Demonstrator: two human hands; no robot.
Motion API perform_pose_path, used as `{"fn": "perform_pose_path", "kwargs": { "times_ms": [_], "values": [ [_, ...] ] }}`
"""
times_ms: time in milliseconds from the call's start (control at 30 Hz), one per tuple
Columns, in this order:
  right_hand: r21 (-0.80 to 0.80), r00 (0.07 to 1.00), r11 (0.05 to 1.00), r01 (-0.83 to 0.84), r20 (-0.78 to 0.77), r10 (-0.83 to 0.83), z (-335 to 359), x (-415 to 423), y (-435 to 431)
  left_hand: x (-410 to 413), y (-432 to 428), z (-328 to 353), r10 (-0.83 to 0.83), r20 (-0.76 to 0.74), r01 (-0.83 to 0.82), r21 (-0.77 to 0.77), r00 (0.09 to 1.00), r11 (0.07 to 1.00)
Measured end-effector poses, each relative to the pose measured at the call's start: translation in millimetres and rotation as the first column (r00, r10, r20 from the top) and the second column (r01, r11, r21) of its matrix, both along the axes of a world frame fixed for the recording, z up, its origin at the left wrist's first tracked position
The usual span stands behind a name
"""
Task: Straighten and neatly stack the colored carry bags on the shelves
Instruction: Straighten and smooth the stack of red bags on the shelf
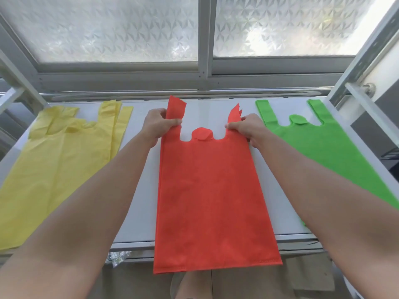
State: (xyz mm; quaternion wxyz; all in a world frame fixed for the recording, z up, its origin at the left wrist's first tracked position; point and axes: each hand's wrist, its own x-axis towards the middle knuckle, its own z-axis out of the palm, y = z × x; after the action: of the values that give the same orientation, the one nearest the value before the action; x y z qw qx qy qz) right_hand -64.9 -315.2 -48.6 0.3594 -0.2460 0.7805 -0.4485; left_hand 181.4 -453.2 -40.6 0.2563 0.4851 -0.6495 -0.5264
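A red carry bag (211, 190) lies flat in the middle of the white shelf (142, 201), its bottom edge hanging over the front. My left hand (158, 126) pinches the bag's left handle strap. My right hand (246, 128) pinches the right handle strap, which is crumpled at its tip. To the left lie yellow bags (54, 165), loosely overlapped with folded handles. A green bag (319, 147) lies flat on the right, partly hidden under my right forearm.
A frosted sliding window with a grey metal frame (205, 70) stands right behind the shelf. White upright frame posts flank both sides. Crumpled clear plastic (116, 257) shows below the shelf's front edge. Floor tiles are below.
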Motion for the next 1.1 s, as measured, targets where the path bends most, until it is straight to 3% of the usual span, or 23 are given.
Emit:
{"fn": "perform_pose_path", "kwargs": {
  "times_ms": [100, 167, 300, 400, 500, 600, 700, 800, 867, 967, 1033, 1100],
  "values": [
    [-0.059, 0.979, 0.995, -0.086, 0.179, 0.095, 2, 1, 3, 0, 2, 3, -0.105, -0.239, 0.152, 0.191, 0.965, 0.970],
    [-0.072, 0.940, 0.986, -0.153, 0.298, 0.168, 4, 1, 5, 2, 2, 1, -0.094, -0.258, 0.161, 0.250, 0.962, 0.955],
    [-0.218, 0.822, 0.957, -0.189, 0.498, 0.276, 7, 0, 5, 0, 3, -12, -0.021, -0.234, 0.072, 0.213, 0.972, 0.974],
    [-0.278, 0.778, 0.949, -0.149, 0.560, 0.286, 6, -2, 4, -1, 4, -22, 0.084, 0.018, -0.083, -0.076, 0.996, 0.994],
    [-0.274, 0.772, 0.956, -0.108, 0.583, 0.254, 4, 0, 3, -2, 17, -23, 0.275, 0.340, -0.139, -0.373, 0.899, 0.917],
    [-0.252, 0.799, 0.966, -0.064, 0.567, 0.201, 0, 5, 2, -7, 32, -18, 0.259, 0.551, -0.075, -0.333, 0.794, 0.940],
    [-0.255, 0.820, 0.967, -0.027, 0.548, 0.167, -2, 8, 0, -11, 30, -4, 0.195, 0.539, -0.128, -0.159, 0.819, 0.979],
    [-0.252, 0.825, 0.966, -0.052, 0.535, 0.184, -4, 6, 2, -7, 24, 2, 0.124, 0.566, -0.090, -0.087, 0.815, 0.992],
    [-0.261, 0.810, 0.963, -0.072, 0.548, 0.209, -6, 6, 5, -4, 24, -2, 0.109, 0.520, -0.103, -0.040, 0.847, 0.994],
    [-0.307, 0.784, 0.949, -0.076, 0.569, 0.247, -8, 6, 9, 2, 22, 0, 0.089, 0.277, -0.121, 0.099, 0.957, 0.988],
    [-0.353, 0.758, 0.933, -0.068, 0.589, 0.278, -7, 6, 12, 12, 19, 8, 0.018, 0.102, -0.047, 0.293, 0.995, 0.955],
    [-0.384, 0.740, 0.921, -0.066, 0.600, 0.303, -5, 4, 14, 24, 17, 15, -0.063, -0.070, 0.090, 0.496, 0.996, 0.864]
  ]
}}
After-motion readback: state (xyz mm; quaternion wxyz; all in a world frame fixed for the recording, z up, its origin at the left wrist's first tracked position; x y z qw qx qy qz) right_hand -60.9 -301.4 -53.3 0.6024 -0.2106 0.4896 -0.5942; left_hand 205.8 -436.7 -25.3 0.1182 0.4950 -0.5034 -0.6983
